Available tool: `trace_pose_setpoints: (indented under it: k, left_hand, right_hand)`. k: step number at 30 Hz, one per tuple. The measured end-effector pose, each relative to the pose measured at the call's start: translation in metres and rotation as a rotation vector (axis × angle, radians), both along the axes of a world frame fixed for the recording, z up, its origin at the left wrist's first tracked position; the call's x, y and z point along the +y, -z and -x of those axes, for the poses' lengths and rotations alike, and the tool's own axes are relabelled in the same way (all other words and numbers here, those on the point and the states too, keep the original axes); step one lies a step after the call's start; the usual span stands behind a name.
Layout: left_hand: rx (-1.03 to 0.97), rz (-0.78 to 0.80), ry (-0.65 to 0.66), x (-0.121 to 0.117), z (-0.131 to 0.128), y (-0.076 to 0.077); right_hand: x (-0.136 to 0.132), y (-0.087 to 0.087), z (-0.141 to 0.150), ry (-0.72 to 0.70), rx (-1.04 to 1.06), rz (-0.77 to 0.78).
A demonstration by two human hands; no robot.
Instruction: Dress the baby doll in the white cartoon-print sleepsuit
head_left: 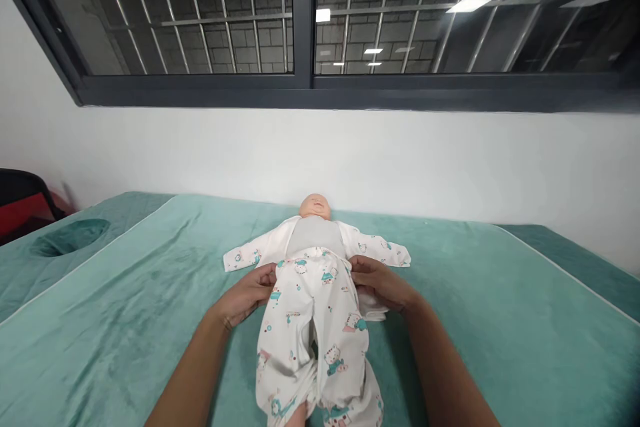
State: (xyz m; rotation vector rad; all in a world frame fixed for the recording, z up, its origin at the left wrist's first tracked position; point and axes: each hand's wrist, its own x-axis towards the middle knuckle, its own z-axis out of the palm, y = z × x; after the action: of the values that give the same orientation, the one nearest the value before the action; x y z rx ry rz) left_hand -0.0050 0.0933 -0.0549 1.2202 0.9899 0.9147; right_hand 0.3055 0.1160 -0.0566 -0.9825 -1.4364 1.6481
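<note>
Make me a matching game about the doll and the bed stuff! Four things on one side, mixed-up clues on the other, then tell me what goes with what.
Things:
1. Doll's head
2. Patterned pants
3. Left hand
4. Bed cover

Clues:
A. Fingers at one side of the waistband
B. Plain blue-green
C. No hat on
D. White with little printed pictures

Right pairs: 1-C, 2-D, 3-A, 4-B.

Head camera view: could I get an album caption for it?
Left hand and right hand hold the waist of printed trousers on a doll lying on green cloth.
</note>
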Motion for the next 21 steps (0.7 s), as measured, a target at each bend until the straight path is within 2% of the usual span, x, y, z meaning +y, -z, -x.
trace_pose_setpoints:
  k: [4,9,15,18,21]
  left_hand:
    - [-0.085,0.046,0.024,0.0,-0.003,0.001]
    - [-0.13,0.038,-0.098,-0.002,-0.005,0.005]
    - [-0.239,0.066,-0.12,-0.002,-0.006,0.0]
    - [-0.176,0.048,-0.179,-0.001,-0.008,-0.002]
    - [-0.051,-0.04,-0.277,0.0,-0.011,-0.001]
  right_hand:
    - [0.0,0.001,0.005,0.03,0.08,0.008]
    - [0.001,0.006,0.015,0.07,0.08,0.017]
    - [0.005,0.015,0.025,0.208,-0.049,-0.182]
    - [0.006,0.018,0.029,0.303,-0.099,-0.27]
    - [0.008,0.023,0.036,0.381,-0.114,-0.315]
